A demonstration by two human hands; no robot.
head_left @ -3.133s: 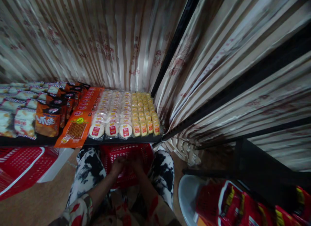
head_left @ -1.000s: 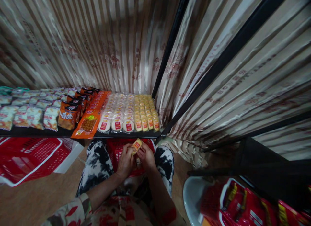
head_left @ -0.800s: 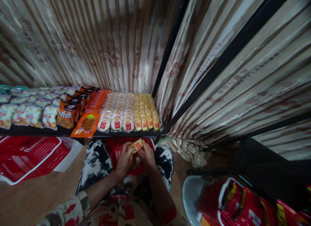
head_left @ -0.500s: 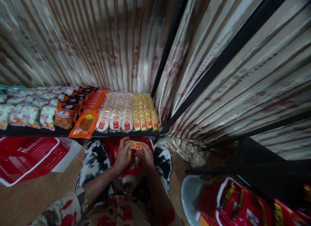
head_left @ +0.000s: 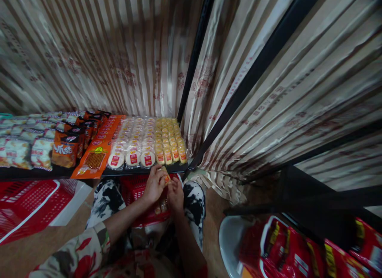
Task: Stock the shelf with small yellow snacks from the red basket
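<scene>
Curtain (head_left: 119,51): striped fabric, it hangs behind and far above the fingers, one wide drape on the back and the right side
Shelf (head_left: 36,173): one dark board, its front edge runs just above the fingertips
Red baskets: two I can count; one big basket (head_left: 26,198) lies well to the left of the hands, one small basket (head_left: 135,188) is under both hands, between the knees
Red bags (head_left: 286,250): low on the right, well apart from the hands; at least three, the rest is cut by the frame
Orange packets (head_left: 95,158): one column on the shelf, up and left of the fingers; exact number I cannot tell
Round white cakes (head_left: 133,156): three columns on the shelf, just above the left fingers
Yellow cakes (head_left: 167,154): three narrower columns, just above the fingers, beside the white ones
Left hand (head_left: 153,186): fingers closed around one small yellow packet (head_left: 165,177)
Right hand (head_left: 176,195): fingers narrow, touching the same packet from below
Step, as I judge: the packet is lifted from the small basket and is just below the shelf edge
Next move, as I judge: it needs a short lift up and forward, to the front of the yellow columns, label to the front
</scene>
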